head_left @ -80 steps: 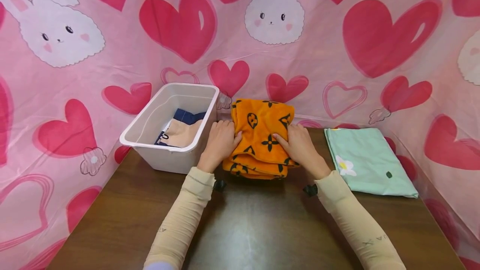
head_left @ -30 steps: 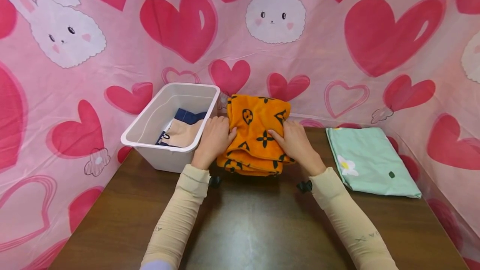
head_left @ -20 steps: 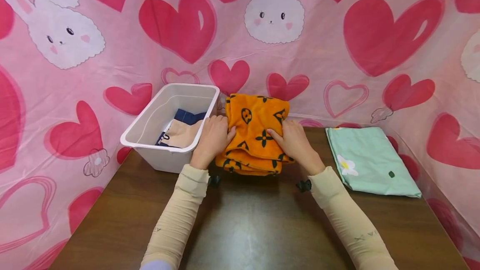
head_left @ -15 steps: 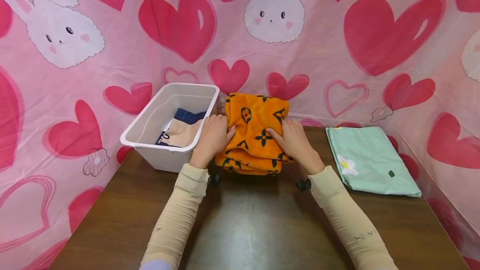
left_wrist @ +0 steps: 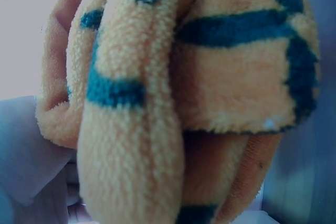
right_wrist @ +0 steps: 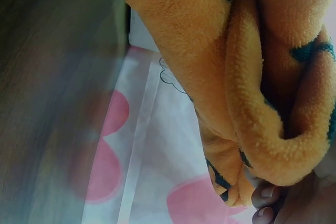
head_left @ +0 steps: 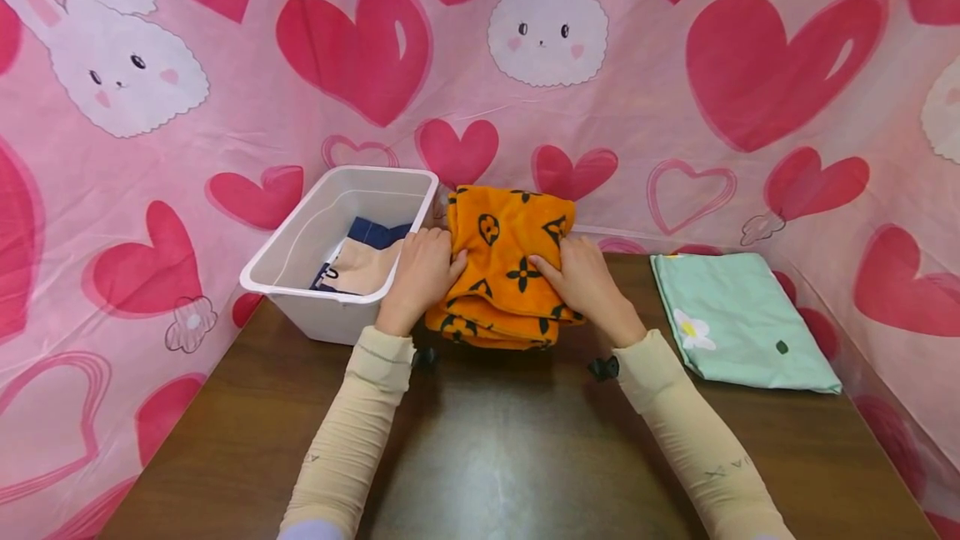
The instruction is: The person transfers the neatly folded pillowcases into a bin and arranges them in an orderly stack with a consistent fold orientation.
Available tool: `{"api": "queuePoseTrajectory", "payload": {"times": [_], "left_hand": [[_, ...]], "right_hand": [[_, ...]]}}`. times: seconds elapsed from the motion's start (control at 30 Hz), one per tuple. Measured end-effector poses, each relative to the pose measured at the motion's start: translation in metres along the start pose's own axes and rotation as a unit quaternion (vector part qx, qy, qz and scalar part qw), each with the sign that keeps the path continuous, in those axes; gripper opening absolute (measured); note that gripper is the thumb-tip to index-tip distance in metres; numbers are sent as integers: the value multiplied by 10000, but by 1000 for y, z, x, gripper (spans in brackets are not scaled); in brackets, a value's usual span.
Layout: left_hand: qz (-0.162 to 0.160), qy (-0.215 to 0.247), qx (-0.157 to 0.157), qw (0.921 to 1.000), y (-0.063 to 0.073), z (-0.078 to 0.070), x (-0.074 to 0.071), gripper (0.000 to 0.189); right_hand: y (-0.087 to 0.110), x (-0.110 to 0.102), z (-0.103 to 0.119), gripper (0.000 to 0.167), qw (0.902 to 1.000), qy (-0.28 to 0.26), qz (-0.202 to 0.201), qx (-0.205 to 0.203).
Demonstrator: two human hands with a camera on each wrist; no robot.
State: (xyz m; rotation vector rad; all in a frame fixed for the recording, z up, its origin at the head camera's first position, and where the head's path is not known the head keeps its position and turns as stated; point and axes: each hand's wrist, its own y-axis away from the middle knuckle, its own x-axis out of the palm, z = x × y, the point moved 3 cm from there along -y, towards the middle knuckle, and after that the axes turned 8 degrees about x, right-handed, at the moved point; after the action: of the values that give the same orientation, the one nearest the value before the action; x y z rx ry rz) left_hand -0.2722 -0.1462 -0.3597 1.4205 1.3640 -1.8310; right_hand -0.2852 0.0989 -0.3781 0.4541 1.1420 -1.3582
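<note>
A folded orange fleece cloth (head_left: 512,261) with a dark flower-like pattern is held up over the table, just right of the bin. My left hand (head_left: 422,273) grips its left side, thumb on the front, fingers behind. On the opposite side my right hand (head_left: 592,282) holds it the same way. In the left wrist view, thick folds of the fleece (left_wrist: 131,129) cover most of that hand. Layers of the fleece (right_wrist: 210,51) hang above the table in the right wrist view, with right-hand fingertips (right_wrist: 266,192) showing at the lower edge.
A white plastic bin (head_left: 341,319) stands at left, holding a beige and navy folded cloth (head_left: 367,261). A folded mint-green cloth (head_left: 750,323) with a white flower lies on the right of the brown table (head_left: 480,457). A pink heart-patterned curtain (head_left: 465,90) hangs behind.
Both hands have carried the orange fleece cloth slightly left and up, closer to the bin. My left hand now overlaps the bin's right rim in the head view. The grip is unchanged.
</note>
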Motion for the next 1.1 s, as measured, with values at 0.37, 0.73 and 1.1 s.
{"api": "queuePoseTrajectory", "payload": {"times": [0.37, 0.73, 1.1], "left_hand": [[46, 26, -36, 10000, 2, 1, -8, 38], [111, 18, -96, 9999, 2, 3, -15, 38], [65, 14, -150, 9999, 3, 5, -20, 37]], "right_hand": [[0, -1, 4, 45, 10000, -17, -36, -72], [-1, -3, 8, 43, 10000, -8, 28, 15], [-1, -4, 15, 43, 9999, -26, 101, 105]]}}
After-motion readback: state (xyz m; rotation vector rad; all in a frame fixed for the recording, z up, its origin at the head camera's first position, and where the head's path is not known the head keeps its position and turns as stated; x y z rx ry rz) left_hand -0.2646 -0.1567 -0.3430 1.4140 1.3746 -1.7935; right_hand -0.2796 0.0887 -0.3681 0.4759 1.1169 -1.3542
